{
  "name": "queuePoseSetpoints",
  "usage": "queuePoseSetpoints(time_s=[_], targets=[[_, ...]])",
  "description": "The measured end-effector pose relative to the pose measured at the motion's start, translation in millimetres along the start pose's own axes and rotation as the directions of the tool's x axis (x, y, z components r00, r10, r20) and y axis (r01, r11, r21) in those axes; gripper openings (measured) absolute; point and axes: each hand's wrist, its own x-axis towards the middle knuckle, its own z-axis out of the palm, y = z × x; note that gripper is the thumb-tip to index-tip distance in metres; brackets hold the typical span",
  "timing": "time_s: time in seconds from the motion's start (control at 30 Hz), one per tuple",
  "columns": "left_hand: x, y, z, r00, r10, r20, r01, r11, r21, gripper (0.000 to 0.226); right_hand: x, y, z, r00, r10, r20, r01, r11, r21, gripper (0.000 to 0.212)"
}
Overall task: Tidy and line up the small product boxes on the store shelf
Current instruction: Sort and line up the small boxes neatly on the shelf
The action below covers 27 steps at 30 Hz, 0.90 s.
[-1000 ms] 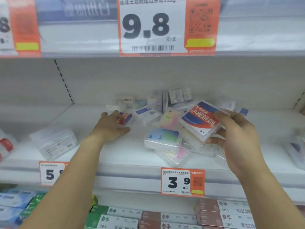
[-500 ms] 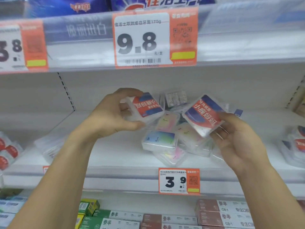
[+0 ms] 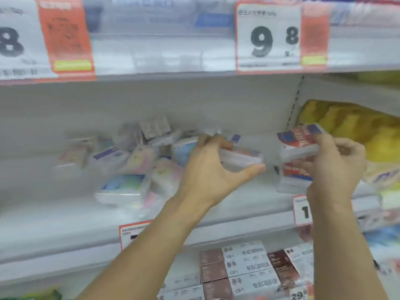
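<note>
My left hand (image 3: 211,169) grips a clear plastic box with a red and blue label (image 3: 242,156), held flat above the white shelf (image 3: 65,221). My right hand (image 3: 333,167) grips a second red-and-blue box (image 3: 298,141) and holds it over another such box (image 3: 292,178) that stands on the shelf at the right. A jumbled heap of small pastel and clear boxes (image 3: 134,167) lies on the shelf to the left of my left hand. The view is blurred.
Price tags hang on the upper shelf rail (image 3: 268,37) and on the front rail below (image 3: 303,211). Yellow packages (image 3: 355,128) fill the bay to the right of a shelf upright. Brown and white cartons (image 3: 238,269) sit on the lower shelf.
Both hands have carried their red-and-blue boxes to the right, away from the heap. The view has swung right, so the heap now lies at the left.
</note>
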Motion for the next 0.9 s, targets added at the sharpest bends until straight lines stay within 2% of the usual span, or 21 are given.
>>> queuePoseSetpoints(time_s=[0.07,0.17,0.3,0.4,0.5,0.57,0.63,0.7,0.8,0.9], targets=[[6,18,39,0.998,0.014,0.062,-0.015,1.000,0.011,0.066,21,3,-20,0.999,-0.022,-0.032,0.022,0.999,-0.026,0.033],[13,35,83,0.983,-0.006,0.185,0.001,1.000,0.029,0.067,48,11,-41,1.000,0.015,-0.006,-0.015,0.998,-0.056,0.041],[9,44,117,0.918,0.023,0.395,-0.045,0.998,0.046,0.057,68,20,-57,0.994,0.074,0.082,-0.063,0.990,-0.124,0.044],[9,44,122,0.911,0.044,0.410,-0.060,0.998,0.026,0.057,75,24,-63,0.989,0.071,0.129,-0.023,0.940,-0.340,0.043],[10,44,118,0.913,0.062,0.404,-0.064,0.998,-0.010,0.056,73,21,-65,0.986,-0.024,0.163,0.110,0.832,-0.544,0.022],[10,42,111,0.894,0.108,0.434,-0.110,0.994,-0.020,0.056,69,16,-65,0.982,-0.074,0.175,0.167,0.774,-0.610,0.013],[10,38,99,0.876,0.140,0.462,-0.151,0.988,-0.015,0.054,64,12,-64,0.976,-0.094,0.197,0.200,0.747,-0.634,0.014],[10,29,83,0.883,0.140,0.448,-0.180,0.982,0.048,0.049,62,11,-61,0.968,-0.074,0.238,0.223,0.685,-0.694,0.021],[10,9,52,0.902,0.120,0.415,-0.231,0.946,0.227,0.039,56,13,-52,0.934,0.031,0.355,0.282,0.544,-0.790,0.045],[7,-16,11,0.901,0.045,0.431,-0.251,0.865,0.435,0.041,44,12,-41,0.907,0.065,0.417,0.319,0.540,-0.779,0.038]])
